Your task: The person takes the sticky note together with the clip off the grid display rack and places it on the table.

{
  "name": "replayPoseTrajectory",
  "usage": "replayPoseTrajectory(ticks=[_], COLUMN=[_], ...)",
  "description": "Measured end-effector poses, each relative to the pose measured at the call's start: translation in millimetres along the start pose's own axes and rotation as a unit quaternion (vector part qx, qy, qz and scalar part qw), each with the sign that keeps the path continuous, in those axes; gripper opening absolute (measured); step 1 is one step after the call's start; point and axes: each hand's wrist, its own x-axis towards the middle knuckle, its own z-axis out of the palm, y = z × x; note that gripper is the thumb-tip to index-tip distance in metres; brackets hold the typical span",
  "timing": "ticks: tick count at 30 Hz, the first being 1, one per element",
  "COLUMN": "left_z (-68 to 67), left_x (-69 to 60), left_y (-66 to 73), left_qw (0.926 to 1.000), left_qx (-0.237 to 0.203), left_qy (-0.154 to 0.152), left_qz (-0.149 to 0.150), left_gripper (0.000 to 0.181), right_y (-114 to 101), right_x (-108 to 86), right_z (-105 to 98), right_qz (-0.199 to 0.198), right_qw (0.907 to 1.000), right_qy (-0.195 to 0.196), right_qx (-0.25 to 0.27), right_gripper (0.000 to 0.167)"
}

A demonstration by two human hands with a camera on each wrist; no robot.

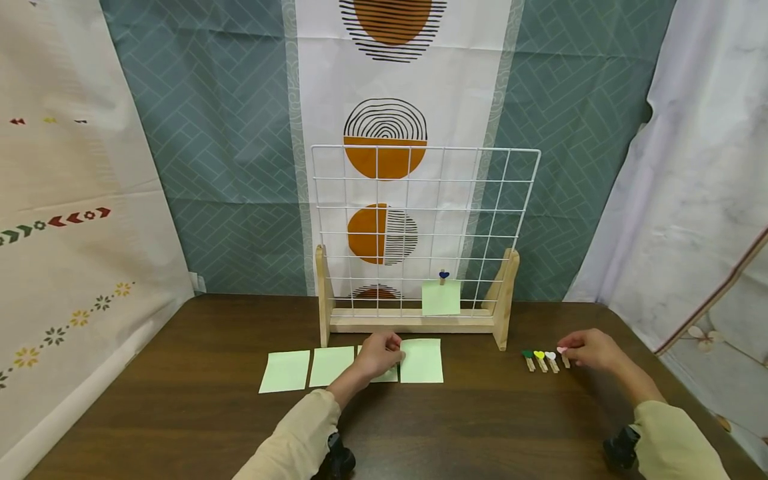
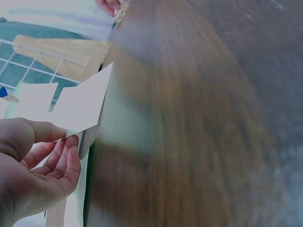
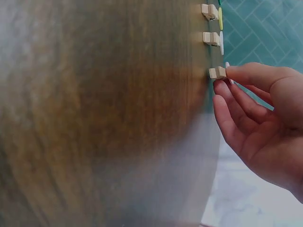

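Observation:
My left hand (image 1: 377, 357) pinches the left edge of a pale green paper note (image 1: 423, 361) between thumb and fingers; the left wrist view shows this note (image 2: 85, 101) lifted and tilted off the table. Beneath that hand lies another green note, partly hidden. Two more notes, one at the far left (image 1: 285, 371) and one beside it (image 1: 331, 365), lie flat. At the right, my right hand (image 1: 591, 349) pinches a small wooden clothespin (image 3: 218, 73) with a pink heart. Left of it are clothespins with white (image 1: 551, 361), yellow (image 1: 541, 360) and green (image 1: 528, 359) hearts.
Behind the notes stands a white wire grid (image 1: 408, 227) in a wooden stand (image 1: 414, 325). A green note (image 1: 441, 298) hangs low on it from a clothespin with a dark blue heart (image 1: 443, 275). Patterned cloths surround the dark wooden table (image 1: 456, 427).

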Motion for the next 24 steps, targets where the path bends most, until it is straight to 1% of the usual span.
replayPoseTrajectory(ticks=[4,6,14,20,24], left_z=[1.6,2.5,5.8,6.8,6.3], left_x=[1.2,2.0,3.8,3.6,3.4], left_y=[-0.4,-0.4,0.9,1.6,0.9], left_qw=[1.0000,1.0000,1.0000,0.9999,0.9996], left_qx=[0.002,0.000,0.005,0.012,0.020], left_qy=[-0.003,-0.004,0.004,0.006,0.013], left_qz=[-0.003,-0.006,-0.002,0.005,0.011], left_gripper=[0.011,0.011,0.012,0.013,0.015], right_y=[3.7,4.9,3.0,3.7,4.1], right_x=[-1.1,-1.4,-3.3,-4.0,-4.3], right_z=[0.8,1.0,-0.5,-0.6,-1.1], right_qz=[0.009,0.011,0.008,0.008,0.011], right_qw=[0.9992,0.9986,0.9989,0.9987,0.9986], right_qy=[-0.016,-0.020,-0.021,-0.018,-0.016], right_qx=[0.037,0.047,0.041,0.046,0.048], right_gripper=[0.016,0.017,0.017,0.022,0.025])
